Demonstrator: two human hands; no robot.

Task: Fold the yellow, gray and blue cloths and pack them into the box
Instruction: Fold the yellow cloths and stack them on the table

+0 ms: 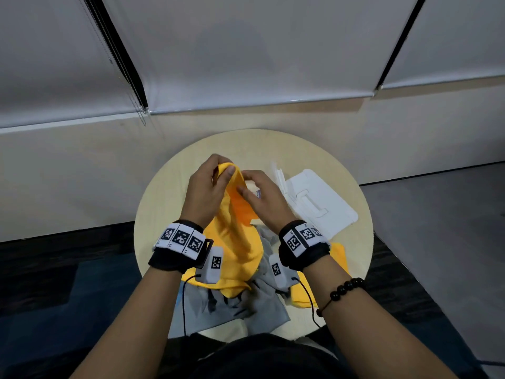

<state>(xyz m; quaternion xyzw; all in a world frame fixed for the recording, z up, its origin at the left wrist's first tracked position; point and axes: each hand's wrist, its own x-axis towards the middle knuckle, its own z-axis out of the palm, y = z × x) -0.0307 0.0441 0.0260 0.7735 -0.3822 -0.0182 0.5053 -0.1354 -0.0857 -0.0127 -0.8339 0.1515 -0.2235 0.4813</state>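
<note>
Two bare forearms reach forward from the bottom edge, the right one wearing a black bead bracelet (344,289). Just past them, a crumpled gray cloth (240,307) lies at the near edge of a round pale table (164,192). A yellow cloth (235,242) rises from on top of it. The left hand (205,192) and right hand (262,201) are close together, both pinching the yellow cloth's upper edge above the table. Beyond and to the right lies a white lid (317,203).

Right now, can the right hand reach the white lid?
Probably yes: the white lid lies just beside the right hand, nothing between, though that hand is holding the yellow cloth.
</note>
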